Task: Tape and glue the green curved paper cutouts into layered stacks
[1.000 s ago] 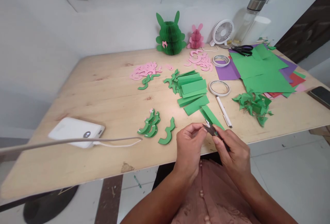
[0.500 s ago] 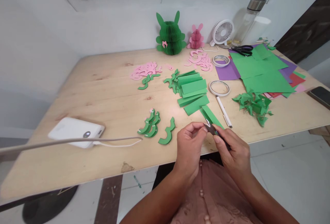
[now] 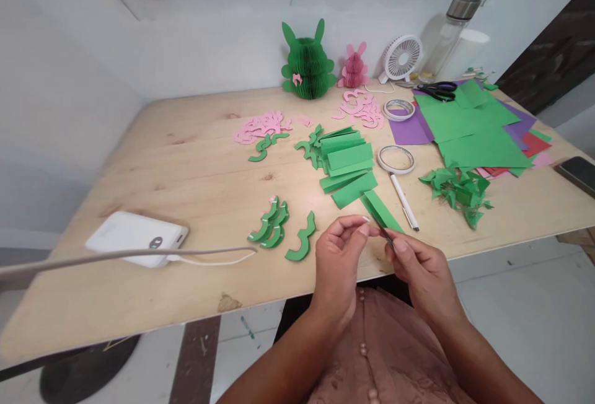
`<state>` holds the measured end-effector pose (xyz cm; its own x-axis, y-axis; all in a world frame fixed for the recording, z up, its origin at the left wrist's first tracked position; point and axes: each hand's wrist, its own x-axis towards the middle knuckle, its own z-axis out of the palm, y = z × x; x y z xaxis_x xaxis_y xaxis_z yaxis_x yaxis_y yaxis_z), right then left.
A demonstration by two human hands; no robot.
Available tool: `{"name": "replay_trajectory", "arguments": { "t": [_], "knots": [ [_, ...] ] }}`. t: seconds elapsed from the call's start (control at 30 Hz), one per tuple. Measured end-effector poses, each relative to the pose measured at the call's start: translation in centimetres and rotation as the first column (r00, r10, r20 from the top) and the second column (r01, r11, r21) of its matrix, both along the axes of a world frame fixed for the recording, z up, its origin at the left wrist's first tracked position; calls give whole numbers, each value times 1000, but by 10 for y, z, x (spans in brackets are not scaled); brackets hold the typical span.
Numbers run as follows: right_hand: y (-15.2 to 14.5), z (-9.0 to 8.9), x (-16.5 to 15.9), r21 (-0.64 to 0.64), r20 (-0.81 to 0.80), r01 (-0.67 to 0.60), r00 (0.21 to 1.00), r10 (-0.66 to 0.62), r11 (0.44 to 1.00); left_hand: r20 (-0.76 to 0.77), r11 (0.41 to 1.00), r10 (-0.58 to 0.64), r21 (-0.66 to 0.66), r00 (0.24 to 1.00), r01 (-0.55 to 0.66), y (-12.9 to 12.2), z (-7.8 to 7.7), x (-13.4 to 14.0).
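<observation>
This is a craft workspace: green paper strips (image 3: 350, 158) lie beyond the left hand's (image 3: 341, 258) grip, a rabbit-eared paper figure (image 3: 307, 72) farther off.

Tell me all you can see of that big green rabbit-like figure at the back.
The green figure looks like paper. Its rounded body shows many thin upright folds, with two long ears on top and flat rounded lobes at both sides. A small pink bow sits low on its picture-left side. It stands upright on the table, near the wall.

1 head-worn view, facing forward, down across table (image 3: 199, 175)
</observation>
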<state>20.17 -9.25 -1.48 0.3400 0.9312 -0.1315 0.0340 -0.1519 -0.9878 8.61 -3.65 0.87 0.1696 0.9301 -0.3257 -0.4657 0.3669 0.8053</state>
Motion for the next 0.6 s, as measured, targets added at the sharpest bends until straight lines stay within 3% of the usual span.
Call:
{"name": "replay_trajectory", "arguments": {
  "t": [0.13, 0.3, 0.37, 0.47, 0.6],
  "knots": [
    [1, 6, -2, -87, -307, -46, 952, 17, 995, -12, 999, 22, 25, 1000, -21, 1, 1, -4],
    [0, 6, -3, -90, -322, -27, 947, -3, 996, -11, 996, -39, 85, 999, 39, 0, 1, -5],
    [-2, 3, -2, -70, -217, 5, 976, -20, 998, -3, 996, -31, 88, 1000, 31, -1, 1, -5],
    [-4, 2, 0, 1, 67, 19, 998, -19, 1000, 5, 998, -15, 68, 1000, 15, -2, 0, -6],
    [-5, 9, 0, 139, 447, -81, 895, 11, 987, -3, 999, -3, 53, 1000, 3, -3, 1, -8]
  ]
}}
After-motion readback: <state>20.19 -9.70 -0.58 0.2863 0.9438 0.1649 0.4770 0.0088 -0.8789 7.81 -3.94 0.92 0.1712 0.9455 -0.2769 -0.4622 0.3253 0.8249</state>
